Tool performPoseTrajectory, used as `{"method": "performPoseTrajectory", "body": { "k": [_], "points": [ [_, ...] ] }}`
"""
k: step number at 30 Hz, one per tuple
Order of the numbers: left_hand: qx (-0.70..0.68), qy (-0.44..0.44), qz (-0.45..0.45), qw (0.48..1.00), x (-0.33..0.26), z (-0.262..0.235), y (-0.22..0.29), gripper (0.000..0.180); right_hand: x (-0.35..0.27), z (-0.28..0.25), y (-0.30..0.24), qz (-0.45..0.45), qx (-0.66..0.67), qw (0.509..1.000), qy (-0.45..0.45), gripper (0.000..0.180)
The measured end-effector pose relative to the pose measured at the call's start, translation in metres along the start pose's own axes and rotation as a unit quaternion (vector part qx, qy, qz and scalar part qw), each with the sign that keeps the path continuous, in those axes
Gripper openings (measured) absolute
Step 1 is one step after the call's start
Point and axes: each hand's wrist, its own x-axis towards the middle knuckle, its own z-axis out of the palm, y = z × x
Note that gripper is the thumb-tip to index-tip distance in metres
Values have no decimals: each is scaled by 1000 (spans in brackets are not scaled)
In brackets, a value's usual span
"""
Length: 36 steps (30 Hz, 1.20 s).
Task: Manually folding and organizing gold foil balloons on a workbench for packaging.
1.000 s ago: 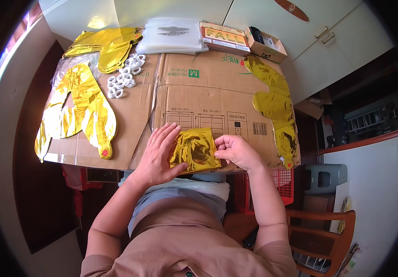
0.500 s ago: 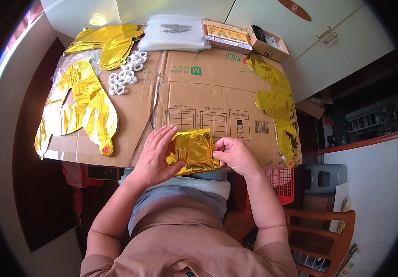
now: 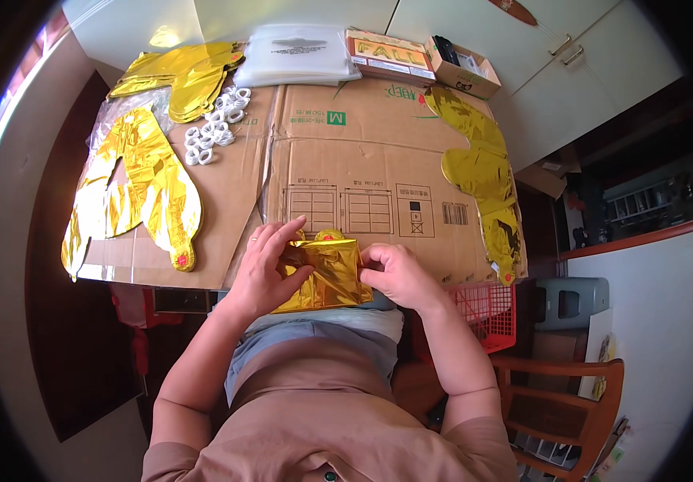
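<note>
Gold foil (image 3: 329, 281) at worktop's (image 3: 230, 189) near edge
Likely light, slippery; best held edgewise: right edge pinched by right hand (image 3: 398, 275), left part covered by spread left hand (image 3: 262, 269)

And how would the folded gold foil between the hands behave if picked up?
The folded gold foil looks thin and wrinkled, so it's probably light and floppy. Its mirror-like sheen suggests it may be slippery.

Left fingers (image 3: 270, 241) on folded gold foil (image 3: 330, 281), right fingers (image 3: 377, 254) pinching its edge, cardboard (image 3: 346, 157) beyond
</note>
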Motion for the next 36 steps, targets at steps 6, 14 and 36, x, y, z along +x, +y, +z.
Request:
{"method": "performPoseTrajectory", "body": {
  "k": [6,14,36],
  "points": [
    [-29,153,31,987,-8,0,9,59,1,0,6,18,38,998,39,23],
    [-458,45,-320,828,-121,7,21,36,-18,-4,-21,-256,-30,955,145,19],
    [-676,-33,-455,579,-81,20,29,37,-74,41,36,-98,-27,962,255,19]
  ]
}}
